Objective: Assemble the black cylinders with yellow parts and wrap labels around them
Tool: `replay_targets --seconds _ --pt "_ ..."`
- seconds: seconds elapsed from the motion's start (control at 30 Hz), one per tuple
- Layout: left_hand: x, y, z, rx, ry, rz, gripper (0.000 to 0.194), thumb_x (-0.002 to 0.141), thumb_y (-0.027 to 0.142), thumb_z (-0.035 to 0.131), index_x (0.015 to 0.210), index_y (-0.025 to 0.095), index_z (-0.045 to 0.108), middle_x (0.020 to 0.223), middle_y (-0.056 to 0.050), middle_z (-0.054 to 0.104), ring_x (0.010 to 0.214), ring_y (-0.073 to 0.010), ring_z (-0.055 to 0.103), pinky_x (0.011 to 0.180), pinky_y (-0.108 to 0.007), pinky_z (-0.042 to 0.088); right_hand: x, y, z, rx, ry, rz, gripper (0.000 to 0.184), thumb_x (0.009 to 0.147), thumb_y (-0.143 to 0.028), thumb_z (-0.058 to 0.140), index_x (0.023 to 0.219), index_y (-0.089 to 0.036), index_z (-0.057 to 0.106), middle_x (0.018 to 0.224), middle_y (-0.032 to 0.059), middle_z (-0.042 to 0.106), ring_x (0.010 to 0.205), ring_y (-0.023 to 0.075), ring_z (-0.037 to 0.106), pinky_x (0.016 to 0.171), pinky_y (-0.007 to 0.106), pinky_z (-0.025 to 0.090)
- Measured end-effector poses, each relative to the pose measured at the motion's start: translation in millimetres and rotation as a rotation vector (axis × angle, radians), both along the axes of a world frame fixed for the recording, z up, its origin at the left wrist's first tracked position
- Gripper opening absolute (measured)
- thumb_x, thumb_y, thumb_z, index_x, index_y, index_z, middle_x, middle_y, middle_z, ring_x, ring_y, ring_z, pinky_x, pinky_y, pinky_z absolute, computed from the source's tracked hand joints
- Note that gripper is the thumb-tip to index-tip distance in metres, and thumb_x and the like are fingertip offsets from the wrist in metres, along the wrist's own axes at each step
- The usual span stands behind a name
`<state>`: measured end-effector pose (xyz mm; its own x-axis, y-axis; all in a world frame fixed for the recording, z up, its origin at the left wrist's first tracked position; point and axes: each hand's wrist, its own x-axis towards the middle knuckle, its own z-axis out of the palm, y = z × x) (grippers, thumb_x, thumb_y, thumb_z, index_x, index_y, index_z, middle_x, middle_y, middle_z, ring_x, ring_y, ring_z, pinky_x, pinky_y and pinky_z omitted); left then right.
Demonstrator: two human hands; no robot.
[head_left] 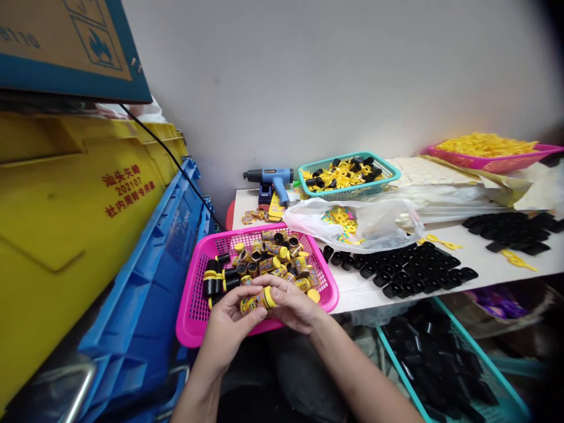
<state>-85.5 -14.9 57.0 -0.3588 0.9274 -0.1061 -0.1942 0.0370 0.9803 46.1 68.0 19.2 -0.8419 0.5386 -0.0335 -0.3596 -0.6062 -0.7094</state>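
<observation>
Over the near edge of a pink basket (pixel 187 294), both hands hold a small yellow-capped bottle (pixel 252 304) with a colourful printed sleeve, tilted nearly on its side. My left hand (pixel 231 317) is closed round the lower body, with the thumb along its near side. The fingers of my right hand (pixel 293 305) close on the bottle at its yellow cap end. Beneath the hands, the basket holds many similar bottles (pixel 273 249) with printed sleeves. Several plain black ones (pixel 210 285) with yellow bands lie at its left.
Behind stand a blue heat gun (pixel 277 176) and a teal basket (pixel 392 176) of yellow and black parts. A plastic bag (pixel 383 220) lies before rows of black cups (pixel 414 270). Yellow and blue crates (pixel 145 294) border the left. A lower teal basket (pixel 480 358) holds black parts.
</observation>
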Motion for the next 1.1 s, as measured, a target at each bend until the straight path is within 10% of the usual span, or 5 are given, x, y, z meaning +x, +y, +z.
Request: replay_targets --seconds 0.23,0.47,0.63,0.9,1.1 --pt "3.4 1.9 -1.2 0.019 0.062 0.002 0.028 0.053 0.024 0.083 0.078 0.018 0.072 0.088 -0.005 0.074 0.086 -0.0213 0.069 0.078 -0.030 0.056 0.6 -4.3 -3.2 0.142 -0.039 -0.072 0.049 0.068 -0.049 0.077 0.105 -0.020 0.064 0.101 0.0054 0.063 0.089 0.0162 0.060 0.082 0.031 0.046" --pt "12.5 3.8 -3.5 0.032 -0.083 0.032 0.057 0.073 0.049 0.068 0.124 0.026 0.055 0.104 -0.007 0.071 0.085 -0.0216 0.070 0.069 -0.032 0.057 19.8 6.1 27.9 0.955 -0.349 -0.475 0.035 0.079 -0.041 0.068 0.110 -0.023 0.064 0.105 0.0072 0.062 0.097 0.0204 0.057 0.084 0.034 0.046" --pt "-4.5 5.4 -5.6 0.052 -0.015 0.068 0.067 0.076 0.047 0.067 0.134 0.022 0.045 0.120 -0.014 0.066 0.093 -0.0223 0.069 0.080 -0.034 0.056 33.2 55.2 48.8 1.160 -0.790 -0.820 0.029 0.083 -0.031 0.061 0.108 -0.019 0.063 0.098 0.0090 0.064 0.087 0.0216 0.057 0.084 0.039 0.045" --pt "-33.7 -0.1 -14.5 0.052 -0.053 0.249 0.046 0.073 0.041 0.071 0.112 0.017 0.061 0.098 -0.007 0.072 0.076 -0.0142 0.067 0.068 -0.024 0.054 -2.6 25.4 23.8 1.725 -1.345 -0.116 0.031 0.079 -0.043 0.066 0.087 -0.013 0.072 0.102 0.0189 0.061 0.104 0.0351 0.050 0.087 0.048 0.037" --pt "-36.4 -1.3 -18.8 0.039 -0.054 0.198 0.041 0.074 0.043 0.070 0.105 0.016 0.064 0.091 -0.007 0.073 0.075 -0.0147 0.067 0.067 -0.023 0.052 -13.9 28.7 13.0 1.862 -1.344 -0.006 0.019 0.080 -0.025 0.066 0.094 -0.014 0.073 0.112 0.0190 0.054 0.107 0.0356 0.046 0.083 0.047 0.037"
